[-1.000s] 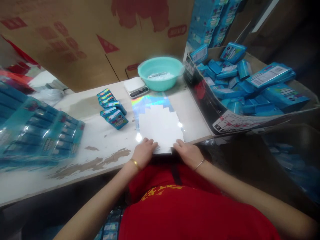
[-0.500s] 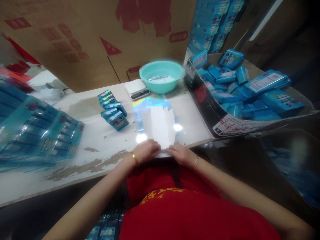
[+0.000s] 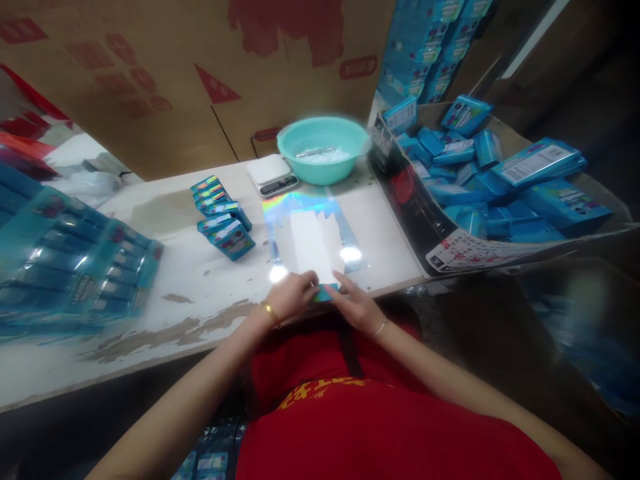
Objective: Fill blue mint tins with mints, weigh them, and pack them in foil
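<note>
Hands have drawn together at the table's near edge [image 3: 150, 363]: the left hand [image 3: 293, 297] and right hand [image 3: 353, 307] now pinch a folded white carton blank [image 3: 310, 250], narrower than a second ago — apparently folded over onto itself, a blue flap showing at the fingertips. Open tabletop lies leftward; small blue boxes [image 3: 223, 217] and the teal basin [image 3: 323, 147] stand well apart — the full carton [image 3: 450, 247] crowds the right.

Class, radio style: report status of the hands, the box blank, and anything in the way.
Left hand and right hand both pinching the white box blank's near end. Blank half-folded on the table. Nothing blocking; small blue boxes lie apart, left.
</note>
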Demonstrator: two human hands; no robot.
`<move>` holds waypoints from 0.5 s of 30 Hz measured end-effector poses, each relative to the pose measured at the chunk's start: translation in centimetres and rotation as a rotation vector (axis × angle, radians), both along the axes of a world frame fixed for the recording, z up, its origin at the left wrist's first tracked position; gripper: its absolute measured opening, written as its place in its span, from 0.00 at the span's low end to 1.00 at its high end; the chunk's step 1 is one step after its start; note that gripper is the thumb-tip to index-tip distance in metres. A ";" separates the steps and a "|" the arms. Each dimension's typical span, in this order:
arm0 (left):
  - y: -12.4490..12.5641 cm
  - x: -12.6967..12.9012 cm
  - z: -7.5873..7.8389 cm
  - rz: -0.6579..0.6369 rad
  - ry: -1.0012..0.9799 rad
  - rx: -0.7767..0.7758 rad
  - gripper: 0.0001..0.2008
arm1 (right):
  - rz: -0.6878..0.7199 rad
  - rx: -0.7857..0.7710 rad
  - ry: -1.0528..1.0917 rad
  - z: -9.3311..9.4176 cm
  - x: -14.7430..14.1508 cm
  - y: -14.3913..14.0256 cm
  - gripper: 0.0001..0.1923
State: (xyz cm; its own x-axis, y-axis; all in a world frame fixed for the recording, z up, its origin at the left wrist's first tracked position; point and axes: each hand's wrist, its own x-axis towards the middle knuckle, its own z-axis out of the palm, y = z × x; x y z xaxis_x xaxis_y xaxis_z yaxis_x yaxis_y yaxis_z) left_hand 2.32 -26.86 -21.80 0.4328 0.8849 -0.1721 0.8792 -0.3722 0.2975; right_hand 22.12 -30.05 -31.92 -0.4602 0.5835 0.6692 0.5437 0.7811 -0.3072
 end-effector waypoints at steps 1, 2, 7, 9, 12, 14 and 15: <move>-0.2 0.1 0.0 0.012 -0.012 0.016 0.09 | 0.004 0.006 -0.023 -0.1 0.0 0.0 0.34; -0.5 0.1 0.0 0.005 -0.040 0.044 0.09 | 0.015 0.021 -0.047 -0.2 0.1 0.1 0.33; -3.3 -1.1 -1.8 0.168 -0.500 0.423 0.18 | 0.041 0.042 -0.117 -0.9 0.5 0.6 0.29; -4.3 -1.6 -3.6 0.358 -0.687 0.444 0.29 | 0.044 0.007 -0.105 -1.0 0.5 0.7 0.28; -5.2 -1.1 -6.3 0.400 -0.874 0.151 0.42 | 0.057 -0.013 -0.065 -0.8 0.2 0.8 0.30; -5.4 0.0 -7.5 0.380 -0.911 0.008 0.45 | 0.065 -0.001 -0.040 -0.3 0.0 0.9 0.31; -5.5 0.6 -7.7 0.383 -0.895 -0.008 0.44 | 0.065 0.005 -0.028 0.0 -0.2 1.0 0.31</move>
State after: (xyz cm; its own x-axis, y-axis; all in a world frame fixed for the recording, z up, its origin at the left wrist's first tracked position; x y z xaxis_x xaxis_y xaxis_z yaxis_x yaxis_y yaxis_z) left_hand 2.90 -32.33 -29.46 0.0895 0.9932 0.0738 0.3879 -0.1030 0.9159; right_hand 21.97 -29.08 -31.96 -0.5152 0.5489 0.6583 0.5004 0.8162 -0.2888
